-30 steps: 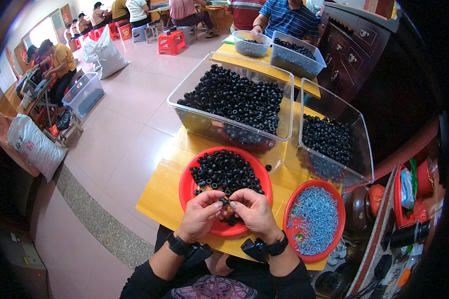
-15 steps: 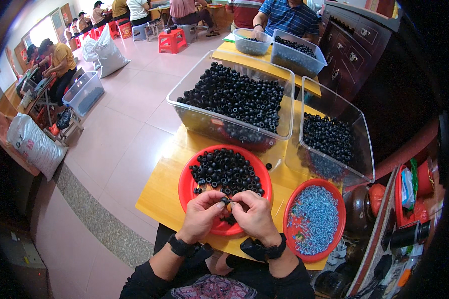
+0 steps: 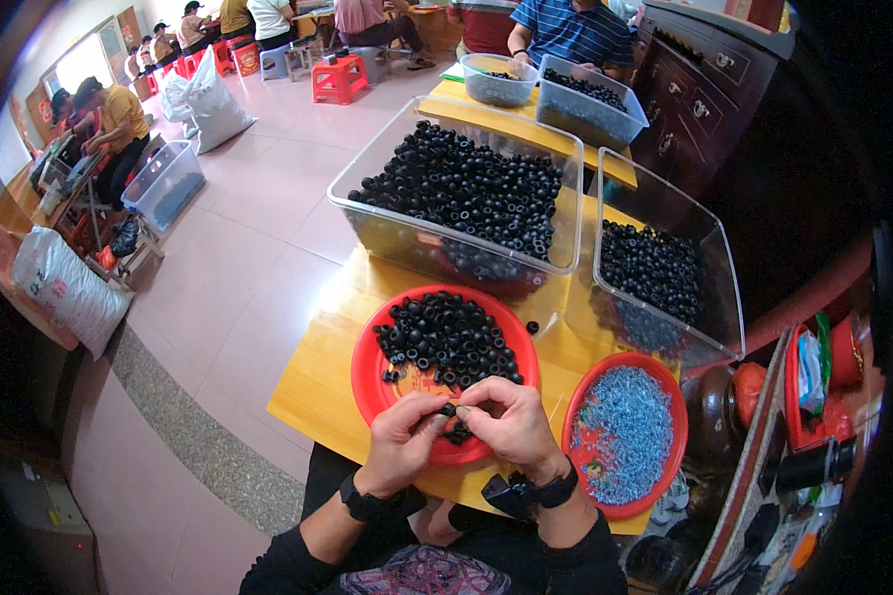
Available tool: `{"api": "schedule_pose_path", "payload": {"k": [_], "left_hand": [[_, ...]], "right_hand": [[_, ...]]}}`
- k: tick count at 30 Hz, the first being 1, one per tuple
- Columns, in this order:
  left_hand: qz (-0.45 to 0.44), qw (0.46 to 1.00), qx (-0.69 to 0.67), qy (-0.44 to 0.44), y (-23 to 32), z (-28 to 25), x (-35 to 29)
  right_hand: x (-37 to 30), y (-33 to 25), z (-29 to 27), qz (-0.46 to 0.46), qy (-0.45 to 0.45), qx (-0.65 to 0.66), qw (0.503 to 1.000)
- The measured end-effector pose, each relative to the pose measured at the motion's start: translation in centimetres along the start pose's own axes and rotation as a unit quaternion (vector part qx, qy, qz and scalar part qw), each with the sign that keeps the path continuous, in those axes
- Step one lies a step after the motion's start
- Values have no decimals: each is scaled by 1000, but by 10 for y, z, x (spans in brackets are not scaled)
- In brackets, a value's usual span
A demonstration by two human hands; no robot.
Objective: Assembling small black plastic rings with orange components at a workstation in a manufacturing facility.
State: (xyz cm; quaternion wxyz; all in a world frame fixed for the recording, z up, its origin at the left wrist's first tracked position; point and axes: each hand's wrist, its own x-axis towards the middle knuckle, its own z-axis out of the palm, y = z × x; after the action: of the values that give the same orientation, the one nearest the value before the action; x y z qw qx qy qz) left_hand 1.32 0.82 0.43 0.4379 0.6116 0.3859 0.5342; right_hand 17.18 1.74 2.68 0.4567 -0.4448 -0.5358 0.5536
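Note:
My left hand (image 3: 407, 428) pinches a small black ring-shaped part (image 3: 447, 409) between thumb and forefinger over the near side of a red plate (image 3: 365, 375). Against that same part, the fingertips of my right hand (image 3: 509, 421) are closed; whether they hold some smaller piece is hidden. Many loose black ring-shaped parts (image 3: 445, 337) lie heaped on the plate's far half, with a few under my hands. To the right, a second red plate (image 3: 679, 436) carries a spread of small bluish translucent pieces (image 3: 627, 426).
A large clear bin (image 3: 367, 213) of black parts stands beyond the plate, with another clear bin (image 3: 729, 283) at its right. One stray black part (image 3: 533, 327) lies on the yellow table (image 3: 313, 372). A person in a blue striped shirt (image 3: 575, 35) sits across. Dark drawers (image 3: 700, 104) rise at right.
Both hands have dropped slightly toward me, still meeting at the black part. The whole view has shifted a little. Plates and bins stay in place.

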Motion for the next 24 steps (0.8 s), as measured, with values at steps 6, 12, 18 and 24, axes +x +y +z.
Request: {"api": "schedule_pose_path", "payload": {"k": [6, 12, 18, 24], "left_hand": [[106, 987, 115, -39, 14, -9, 6], [115, 982, 149, -5, 12, -8, -2], [61, 991, 123, -4, 8, -7, -4], [95, 988, 115, -37, 12, -13, 0]], "right_hand": [[-4, -4, 2, 47, -11, 17, 999], [-6, 2, 9, 27, 15, -2, 1000], [-6, 8, 10, -1, 22, -20, 1000], [-5, -4, 7, 75, -17, 113, 991]]}}
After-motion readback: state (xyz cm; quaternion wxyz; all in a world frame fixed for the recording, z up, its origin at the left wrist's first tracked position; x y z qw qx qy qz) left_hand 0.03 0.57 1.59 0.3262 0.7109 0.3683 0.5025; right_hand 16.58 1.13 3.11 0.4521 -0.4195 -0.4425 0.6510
